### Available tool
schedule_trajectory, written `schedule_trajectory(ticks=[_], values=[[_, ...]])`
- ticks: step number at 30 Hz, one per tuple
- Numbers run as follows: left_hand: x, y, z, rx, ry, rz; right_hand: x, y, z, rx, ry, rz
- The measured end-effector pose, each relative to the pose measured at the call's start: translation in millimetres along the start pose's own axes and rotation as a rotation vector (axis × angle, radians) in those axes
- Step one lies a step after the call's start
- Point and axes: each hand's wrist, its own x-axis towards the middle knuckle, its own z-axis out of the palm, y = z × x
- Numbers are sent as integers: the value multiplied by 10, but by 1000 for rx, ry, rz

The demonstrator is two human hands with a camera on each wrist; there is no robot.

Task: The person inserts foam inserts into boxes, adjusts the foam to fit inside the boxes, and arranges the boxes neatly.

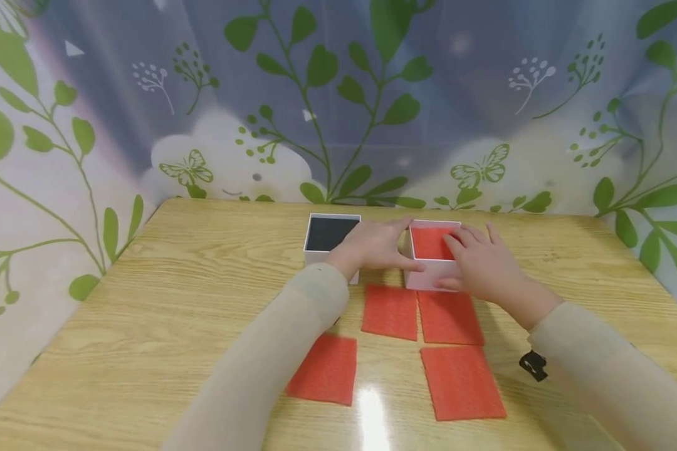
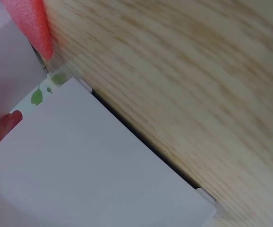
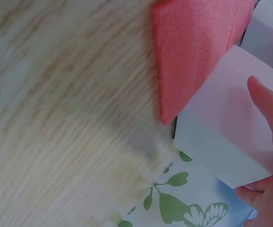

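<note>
My left hand (image 1: 375,245) holds the left side of a white box (image 1: 437,274), its thumb on the front wall. On that box's right side is my right hand (image 1: 488,263), thumb at the front wall and fingertips over the right rim. Red soft sheet (image 1: 429,243) material lies inside this box. Another white box (image 1: 316,257) with a dark lining or sheets (image 1: 327,233) stands to the left, partly hidden by my left hand and wrist. In the right wrist view, the right thumb (image 3: 266,101) lies against the box wall.
Several red foam-like squares lie in front of the boxes: one left (image 1: 330,369), one in the middle (image 1: 389,312), one below the red-filled box (image 1: 450,318), one nearer (image 1: 462,383). A leaf-patterned curtain (image 1: 338,94) hangs behind the wooden table (image 1: 175,300).
</note>
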Motion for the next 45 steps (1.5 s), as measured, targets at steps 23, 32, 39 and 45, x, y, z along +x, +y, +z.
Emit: schedule_trajectory(ticks=[23,32,39,45], values=[[-2,29,18,-4,-10,-16,86,68,48,138,-15,-12],[12,13,12,-4,-12,-24,23,15,30,169,47,-63],[24,8,-1,-8,-13,-24,-79,-24,-38,114,121,-78],[22,9,7,-17,-20,-23,-105,-22,-43,82,151,-120]])
